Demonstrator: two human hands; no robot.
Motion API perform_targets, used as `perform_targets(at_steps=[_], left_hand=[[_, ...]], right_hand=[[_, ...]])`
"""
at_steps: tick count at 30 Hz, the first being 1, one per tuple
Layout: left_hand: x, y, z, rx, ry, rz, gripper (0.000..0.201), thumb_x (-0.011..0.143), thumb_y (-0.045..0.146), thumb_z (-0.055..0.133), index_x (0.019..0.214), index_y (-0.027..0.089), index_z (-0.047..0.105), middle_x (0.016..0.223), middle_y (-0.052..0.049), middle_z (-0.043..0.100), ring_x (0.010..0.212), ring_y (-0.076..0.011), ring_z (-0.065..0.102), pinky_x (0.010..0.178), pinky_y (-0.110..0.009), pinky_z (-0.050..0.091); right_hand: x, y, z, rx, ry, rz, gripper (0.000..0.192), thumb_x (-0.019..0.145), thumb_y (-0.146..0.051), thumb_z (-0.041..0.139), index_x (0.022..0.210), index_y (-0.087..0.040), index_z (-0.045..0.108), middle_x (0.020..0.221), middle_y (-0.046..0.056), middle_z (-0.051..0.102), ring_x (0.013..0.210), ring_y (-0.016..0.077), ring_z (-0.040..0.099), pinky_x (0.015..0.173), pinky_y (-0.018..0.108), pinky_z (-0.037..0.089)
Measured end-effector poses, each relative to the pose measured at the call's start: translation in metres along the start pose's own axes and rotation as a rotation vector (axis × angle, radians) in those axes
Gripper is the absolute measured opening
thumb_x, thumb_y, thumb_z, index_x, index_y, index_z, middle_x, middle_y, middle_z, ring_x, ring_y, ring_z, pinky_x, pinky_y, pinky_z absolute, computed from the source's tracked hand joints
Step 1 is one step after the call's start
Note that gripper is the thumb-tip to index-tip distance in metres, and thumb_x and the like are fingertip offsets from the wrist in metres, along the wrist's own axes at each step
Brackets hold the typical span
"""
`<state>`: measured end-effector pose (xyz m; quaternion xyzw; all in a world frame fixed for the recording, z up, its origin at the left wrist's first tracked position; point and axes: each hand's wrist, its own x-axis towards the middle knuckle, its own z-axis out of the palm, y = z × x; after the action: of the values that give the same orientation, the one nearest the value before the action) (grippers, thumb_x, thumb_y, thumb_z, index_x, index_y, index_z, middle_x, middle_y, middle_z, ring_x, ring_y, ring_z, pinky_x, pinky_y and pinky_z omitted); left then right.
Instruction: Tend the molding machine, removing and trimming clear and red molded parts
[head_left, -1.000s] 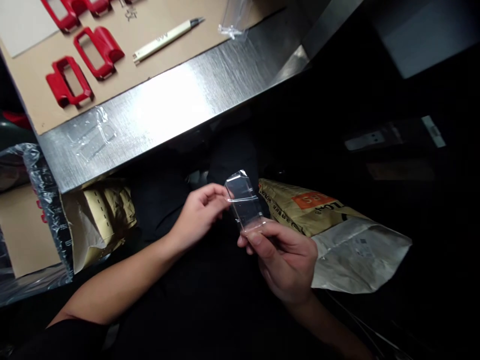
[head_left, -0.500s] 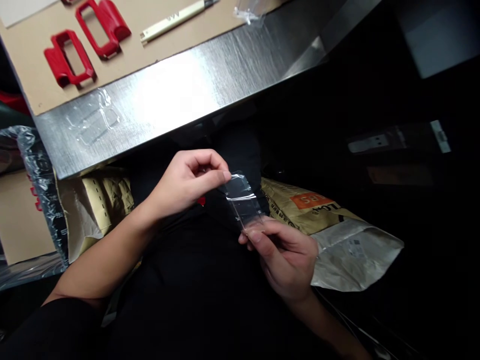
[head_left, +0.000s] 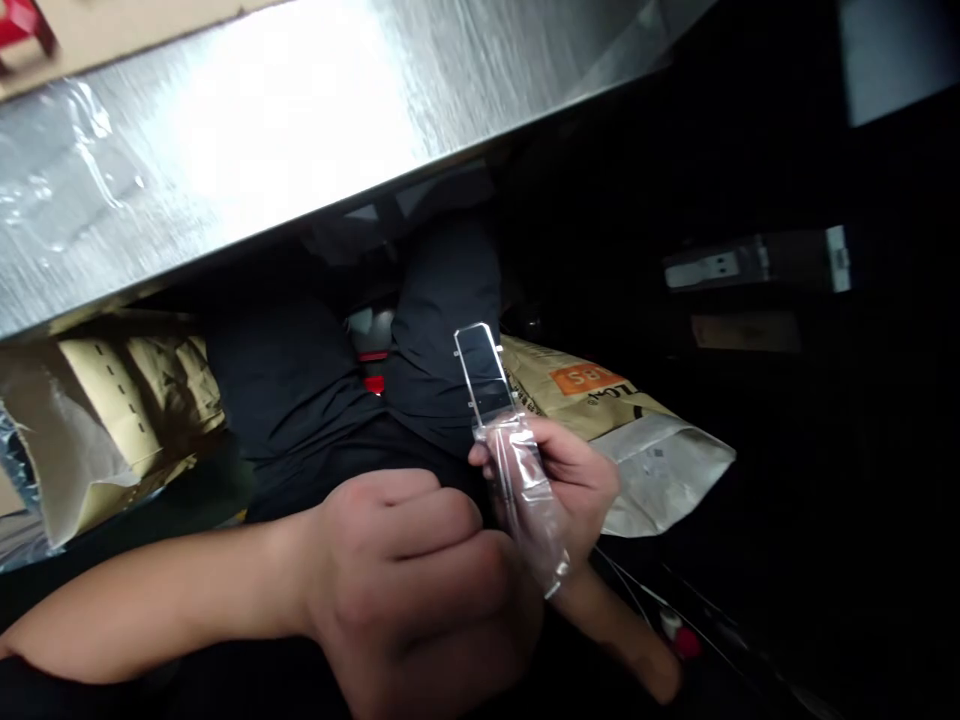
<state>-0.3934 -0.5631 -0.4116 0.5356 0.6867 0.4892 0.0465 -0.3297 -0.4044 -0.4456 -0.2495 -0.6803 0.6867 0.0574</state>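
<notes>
Head view: right hand (head_left: pixel 574 480) pinches a clear part (head_left: pixel 486 375) upright over the lap, while left hand (head_left: pixel 420 580), fingers curled shut on film (head_left: pixel 536 510), strips it downward. Next likely calls for pulling the film fully free.

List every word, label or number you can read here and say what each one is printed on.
None can be read in full.
Paper sack behind the right hand: white letters on its orange label, too blurred to read.
Same sack, below the label: dark capitals, cut off and too blurred to read.
Clear plastic piece and its film wrapper: no print visible.
Steel table: no text.
</notes>
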Motion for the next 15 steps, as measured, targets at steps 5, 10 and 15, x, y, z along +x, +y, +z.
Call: perform_targets(at_steps=[5,10,15], left_hand=[[-0.015,0.023,0.03,-0.07,0.285,-0.385,0.016,0.08,0.015,0.069,0.07,0.023,0.059,0.067,0.0,0.065,0.051,-0.0173,0.052,0.053,-0.041,0.039],[-0.013,0.041,0.034,0.012,0.288,-0.514,0.013,0.083,0.014,0.071,0.083,0.025,0.064,0.068,0.0,0.067,0.055,-0.0199,0.057,0.057,-0.042,0.045],[-0.018,0.029,0.022,-0.055,0.16,-0.454,0.011,0.084,0.017,0.072,0.084,0.027,0.069,0.061,0.001,0.061,0.049,-0.0173,0.053,0.046,-0.035,0.043]], right_hand=[[-0.004,0.002,0.001,0.034,-0.008,0.037,0.016,0.097,-0.032,0.072,0.081,-0.028,0.076,0.071,0.005,0.066,0.065,0.0241,0.061,0.058,0.037,0.05],[-0.003,0.001,0.002,0.073,-0.052,0.052,0.014,0.097,-0.026,0.07,0.086,-0.03,0.077,0.074,0.004,0.068,0.067,0.024,0.06,0.059,0.037,0.048],[-0.001,-0.01,0.004,0.137,-0.073,0.044,0.017,0.097,-0.022,0.069,0.086,-0.03,0.079,0.069,0.004,0.067,0.064,0.024,0.06,0.06,0.038,0.049]])
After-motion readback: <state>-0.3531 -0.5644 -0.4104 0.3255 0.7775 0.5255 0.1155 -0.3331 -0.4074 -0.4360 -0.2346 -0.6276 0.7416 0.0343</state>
